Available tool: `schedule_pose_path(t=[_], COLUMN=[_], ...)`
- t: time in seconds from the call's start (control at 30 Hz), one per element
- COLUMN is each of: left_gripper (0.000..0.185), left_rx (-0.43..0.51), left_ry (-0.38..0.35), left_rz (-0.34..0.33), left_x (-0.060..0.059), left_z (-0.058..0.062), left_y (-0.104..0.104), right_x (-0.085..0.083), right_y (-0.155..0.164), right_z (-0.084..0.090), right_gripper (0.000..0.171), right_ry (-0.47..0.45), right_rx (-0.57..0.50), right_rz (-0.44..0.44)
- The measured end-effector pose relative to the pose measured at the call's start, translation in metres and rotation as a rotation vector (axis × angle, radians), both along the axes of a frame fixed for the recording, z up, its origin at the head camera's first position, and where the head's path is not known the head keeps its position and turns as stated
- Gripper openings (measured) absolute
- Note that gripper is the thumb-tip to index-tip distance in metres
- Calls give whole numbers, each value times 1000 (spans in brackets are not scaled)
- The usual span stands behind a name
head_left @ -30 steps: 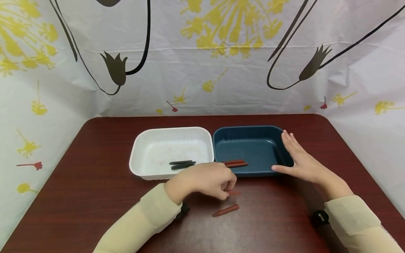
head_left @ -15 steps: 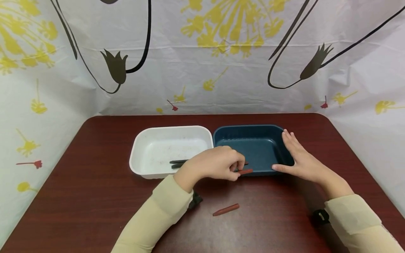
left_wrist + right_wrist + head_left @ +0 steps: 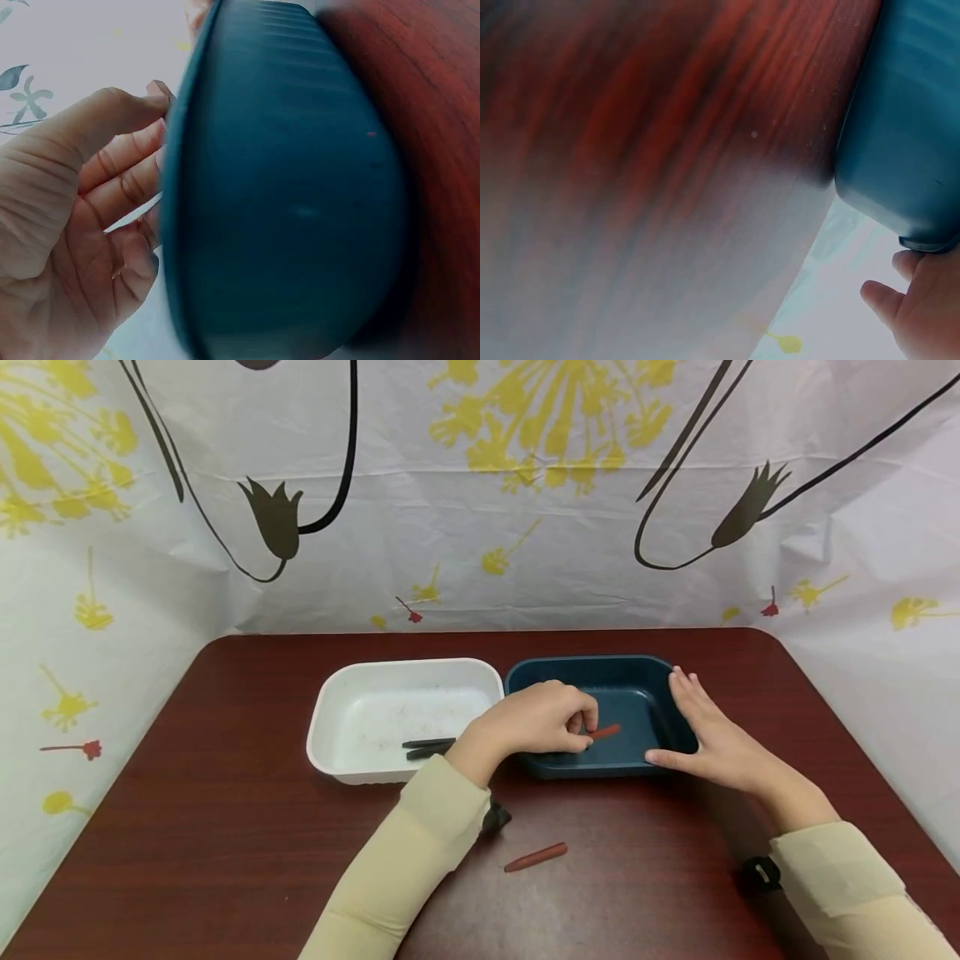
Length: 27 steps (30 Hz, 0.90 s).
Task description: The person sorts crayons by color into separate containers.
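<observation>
My left hand (image 3: pixel 543 720) pinches a red-brown crayon (image 3: pixel 606 732) between thumb and fingertips, low over the blue tray (image 3: pixel 637 770). The left wrist view has this hand (image 3: pixel 82 195) beyond the tray's rim (image 3: pixel 176 187), its crayon hidden there. With fingers spread, my right hand (image 3: pixel 720 752) touches the right end of the blue tray; thumb near the front rim, fingertips at the far corner. In the right wrist view, its fingers (image 3: pixel 885 298) show under the tray's edge. Another red-brown crayon (image 3: pixel 536 857) lies on the table in front.
A white tray (image 3: pixel 405 672) sits against the blue tray's left side, holding a few black crayons (image 3: pixel 429 750) near its front. Both stand on a dark red wooden table (image 3: pixel 225 827). A patterned white sheet (image 3: pixel 420 552) hangs behind and at the sides.
My left hand has picked the crayon up from the table and carried it up and right, over the blue tray. It now covers the red crayons lying there. My right hand stays put.
</observation>
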<state>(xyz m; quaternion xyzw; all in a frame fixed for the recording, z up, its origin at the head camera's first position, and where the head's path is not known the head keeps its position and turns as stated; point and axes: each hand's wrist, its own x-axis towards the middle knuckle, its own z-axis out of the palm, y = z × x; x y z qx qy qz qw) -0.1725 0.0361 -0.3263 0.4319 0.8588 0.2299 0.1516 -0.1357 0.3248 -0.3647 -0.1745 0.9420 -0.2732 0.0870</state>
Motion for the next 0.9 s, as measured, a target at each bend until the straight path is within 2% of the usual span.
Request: schedule_pose_path(t=[0.2,0.4,0.53,0.9], left_gripper=[10,7,5,10], left_rx=[-18,-30,-48,-129], left_ry=[4,-37,-32,21], left_rz=[27,57,65,76], left_x=[-5,-10,-13,-12], left_z=[-13,-27,-34,-44], left_y=[10,14,17,22], right_x=[0,1,1,2], right_y=[0,0,-1,0], right_z=[1,1,0,1], right_gripper=[114,114,114,114], right_ry=[5,1,4,-6], right_rx=[6,1,14,17], right_rz=[-1,2,-6,-9])
